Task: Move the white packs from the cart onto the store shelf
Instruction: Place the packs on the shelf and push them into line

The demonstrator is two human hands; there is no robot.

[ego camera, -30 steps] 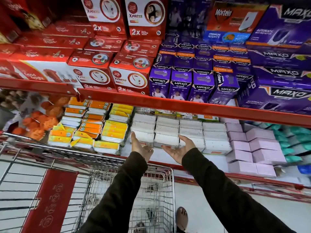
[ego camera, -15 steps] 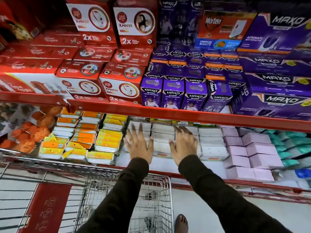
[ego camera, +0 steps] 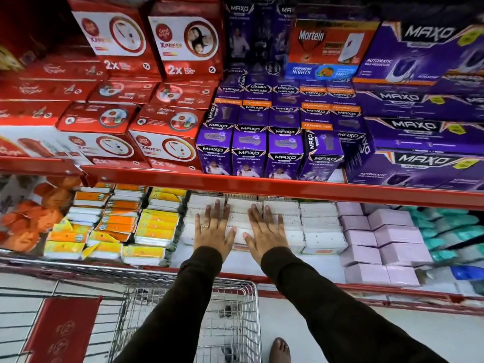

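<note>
Stacks of white packs point(ego camera: 320, 226) fill the middle of the lower store shelf point(ego camera: 262, 260), under a red shelf rail. My left hand point(ego camera: 213, 229) and my right hand point(ego camera: 265, 230) lie flat, palms down and fingers spread, on top of the white packs in the middle stacks. Neither hand grips anything. Below my arms stands the wire cart point(ego camera: 235, 305); its basket floor shows through the mesh, and I cannot tell what lies in it.
Orange and yellow packs point(ego camera: 157, 226) sit left of the white ones, pink boxes point(ego camera: 387, 239) to the right, teal packs point(ego camera: 450, 226) beyond. Red boxes point(ego camera: 162, 132) and purple boxes point(ego camera: 251, 150) crowd the upper shelf. My bare foot point(ego camera: 280, 349) is beside the cart.
My hands turned from palms-up at the shelf front to palms-down and slid deeper onto the white stacks. The view has moved closer to the shelf.
</note>
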